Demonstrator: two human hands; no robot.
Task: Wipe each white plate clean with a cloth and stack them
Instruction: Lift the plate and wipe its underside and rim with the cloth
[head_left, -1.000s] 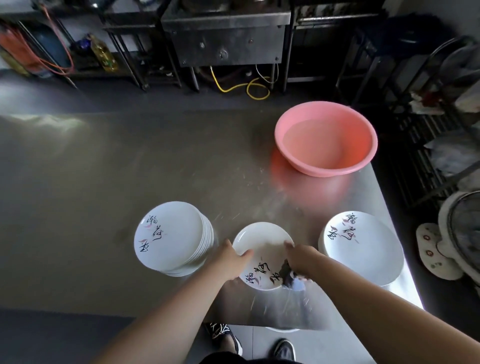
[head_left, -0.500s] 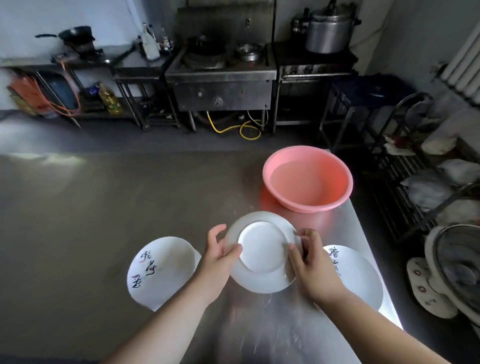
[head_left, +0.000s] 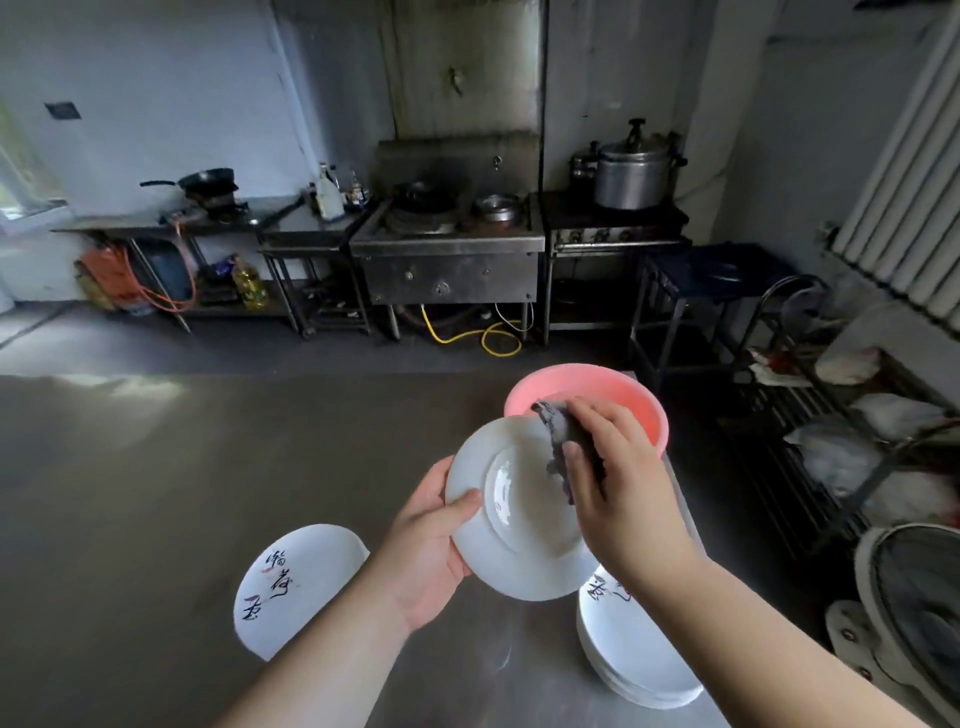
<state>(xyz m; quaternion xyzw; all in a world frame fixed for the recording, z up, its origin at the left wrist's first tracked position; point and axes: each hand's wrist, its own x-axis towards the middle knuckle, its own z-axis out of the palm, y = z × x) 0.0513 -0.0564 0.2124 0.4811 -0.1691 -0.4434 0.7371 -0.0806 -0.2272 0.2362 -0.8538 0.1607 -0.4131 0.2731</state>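
Wiping the upturned plate

Left hand (head_left: 426, 556) grips the plate (head_left: 519, 519) rim; right hand (head_left: 613, 488) pinches the soft cloth (head_left: 558, 436) against it. Glazed, likely slippery, breakable: hold the rim.

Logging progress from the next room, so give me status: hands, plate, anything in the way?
Left hand grips plate by its rim, underside up. Right hand presses dark cloth on it. Stacks either side, pink basin behind; nothing blocking.
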